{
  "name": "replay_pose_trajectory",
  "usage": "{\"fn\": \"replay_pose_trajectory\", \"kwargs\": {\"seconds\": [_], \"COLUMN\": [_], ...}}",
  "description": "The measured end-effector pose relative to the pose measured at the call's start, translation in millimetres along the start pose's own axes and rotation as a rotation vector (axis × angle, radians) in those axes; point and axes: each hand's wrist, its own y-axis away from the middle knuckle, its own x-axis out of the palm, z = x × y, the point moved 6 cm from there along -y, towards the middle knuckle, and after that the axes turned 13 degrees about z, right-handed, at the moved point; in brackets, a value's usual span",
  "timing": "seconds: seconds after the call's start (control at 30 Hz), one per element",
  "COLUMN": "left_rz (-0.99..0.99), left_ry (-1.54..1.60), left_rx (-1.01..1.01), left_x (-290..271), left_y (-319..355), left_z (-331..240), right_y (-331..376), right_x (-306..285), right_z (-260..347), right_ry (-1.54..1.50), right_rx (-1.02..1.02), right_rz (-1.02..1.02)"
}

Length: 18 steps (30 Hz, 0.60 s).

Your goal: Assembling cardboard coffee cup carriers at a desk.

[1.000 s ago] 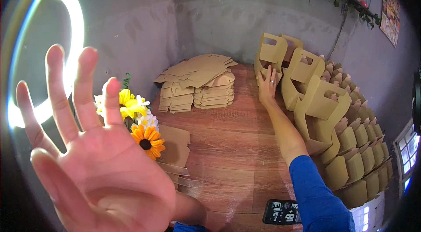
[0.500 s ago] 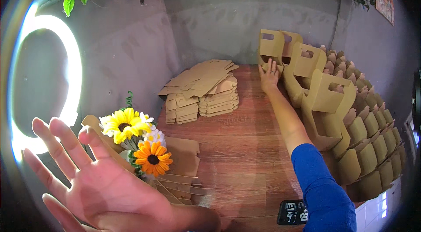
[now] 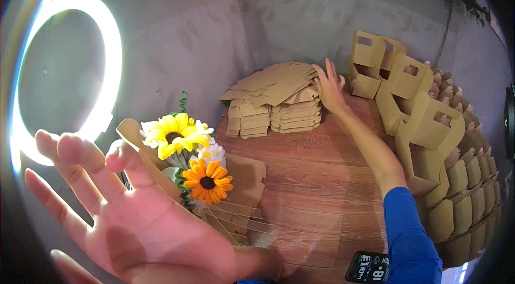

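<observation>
My left hand is raised at the lower left, palm showing and fingers spread, holding nothing. Just beyond it stand artificial flowers: a yellow sunflower, an orange flower and white blooms. My right hand reaches to the right end of a stack of flat brown cardboard box blanks. Its fingers are apart and point up beside the top sheet; whether they touch it I cannot tell. To the right of that hand stand several folded cardboard carriers with handle cut-outs.
Many smaller folded cardboard boxes are packed in rows along the right side. A black phone-like item lies at the near edge of the wooden table. A bright ring light glows at the left, and loose cardboard lies behind the flowers.
My right hand has moved left from the upright carriers to the right end of the flat stack. The view has shifted, and my left hand stays open by the flowers.
</observation>
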Motion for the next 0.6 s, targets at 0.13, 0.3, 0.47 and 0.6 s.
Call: {"fn": "replay_pose_trajectory", "kwargs": {"seconds": [0.13,0.3,0.47,0.6], "left_rz": [0.000,0.020,0.043,0.060], "left_ry": [-0.020,-0.017,0.005,0.001], "left_rx": [0.003,0.006,0.008,0.007], "left_x": [-6,-3,2,0], "left_y": [2,3,3,3], "left_z": [3,1,-3,-1], "right_y": [-16,-18,-12,-9], "right_x": [-15,-19,0,6], "right_z": [26,71,105,127], "right_ry": [-0.241,-0.363,-0.311,-0.130], "right_rx": [-0.040,-0.043,-0.252,-0.227], "right_rz": [0.199,0.432,0.536,0.704]}}
